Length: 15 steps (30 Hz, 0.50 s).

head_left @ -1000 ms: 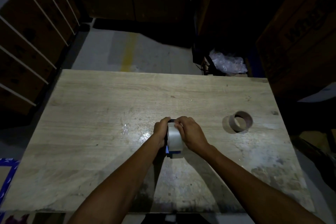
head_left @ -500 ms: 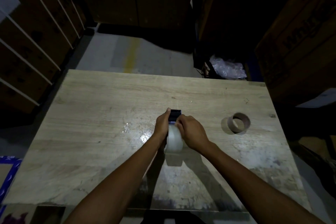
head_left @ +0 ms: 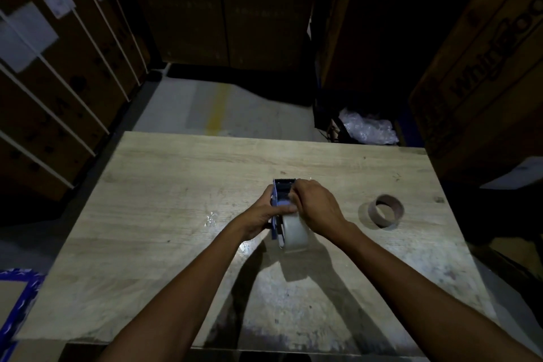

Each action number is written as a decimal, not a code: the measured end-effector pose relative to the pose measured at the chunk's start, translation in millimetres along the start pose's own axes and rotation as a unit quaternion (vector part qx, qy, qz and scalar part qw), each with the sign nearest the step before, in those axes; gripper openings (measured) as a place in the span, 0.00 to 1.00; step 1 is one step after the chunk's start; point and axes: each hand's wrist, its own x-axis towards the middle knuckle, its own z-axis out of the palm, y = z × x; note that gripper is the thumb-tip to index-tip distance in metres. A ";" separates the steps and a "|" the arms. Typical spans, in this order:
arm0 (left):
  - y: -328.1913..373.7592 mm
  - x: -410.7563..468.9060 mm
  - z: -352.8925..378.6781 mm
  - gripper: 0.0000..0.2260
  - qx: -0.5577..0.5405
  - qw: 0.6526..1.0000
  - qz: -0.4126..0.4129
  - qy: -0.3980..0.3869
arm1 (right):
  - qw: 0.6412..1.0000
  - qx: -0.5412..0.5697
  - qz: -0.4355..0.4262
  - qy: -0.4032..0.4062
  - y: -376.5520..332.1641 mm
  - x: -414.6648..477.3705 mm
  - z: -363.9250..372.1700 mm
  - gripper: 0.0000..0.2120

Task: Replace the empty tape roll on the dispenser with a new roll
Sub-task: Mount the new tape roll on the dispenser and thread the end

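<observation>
A blue tape dispenser point(head_left: 282, 187) stands on the wooden table point(head_left: 164, 191) near its middle, its toothed blade pointing away from me. A new clear tape roll point(head_left: 295, 233) sits on its hub at the near end. My left hand point(head_left: 261, 216) grips the dispenser's left side. My right hand point(head_left: 316, 204) lies over the top right, fingers pinched at the front near the blade; what they pinch is hidden. The empty brown cardboard core point(head_left: 385, 210) lies on the table to the right, apart from both hands.
Tall cardboard boxes point(head_left: 482, 73) stand to the right and strapped boxes point(head_left: 53, 91) to the left of the table. Crumpled clear plastic point(head_left: 367, 128) lies on the floor beyond the far edge. A blue-edged carton point(head_left: 14, 300) sits at the lower left.
The dispenser has been pushed forward, so its blade end now shows past my fingers. My right hand has slid from the roll toward the front of the dispenser.
</observation>
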 end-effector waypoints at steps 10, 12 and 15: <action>15.6 -4.8 -5.6 0.37 0.046 0.998 0.003 -0.035 | 0.998 -0.030 -0.047 0.014 -6.0 6.4 -17.1 0.08; 22.0 -4.8 -8.7 0.39 0.053 0.998 -0.003 -0.041 | 0.996 -0.043 -0.072 0.030 -6.6 8.3 -18.4 0.09; 31.2 -5.1 -11.7 0.39 0.065 0.997 0.001 -0.038 | 0.997 -0.018 -0.070 0.024 -11.6 11.3 -23.9 0.10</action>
